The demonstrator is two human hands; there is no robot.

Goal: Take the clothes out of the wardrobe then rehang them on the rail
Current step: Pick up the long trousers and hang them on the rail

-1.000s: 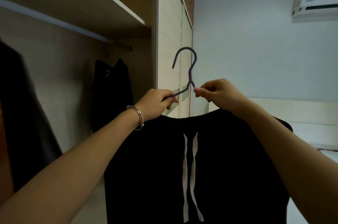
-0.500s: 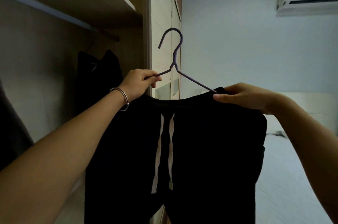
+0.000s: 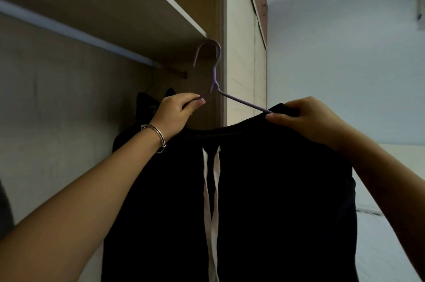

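Hanger (image 3: 216, 70) carrying the black drawstring garment (image 3: 264, 189) sits raised near the wardrobe rail (image 3: 92, 40), unhooked; I see my left grip (image 3: 177, 111) pinching its wire, my right grip (image 3: 305, 120) clutching the garment's waistband.

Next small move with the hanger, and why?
Probably carry the purple hanger left and inward until its hook is over the rail. The hook hangs on nothing, right of the rail's end in this view. The left hand grips the hanger, and the right hand pinches the black garment onto it.
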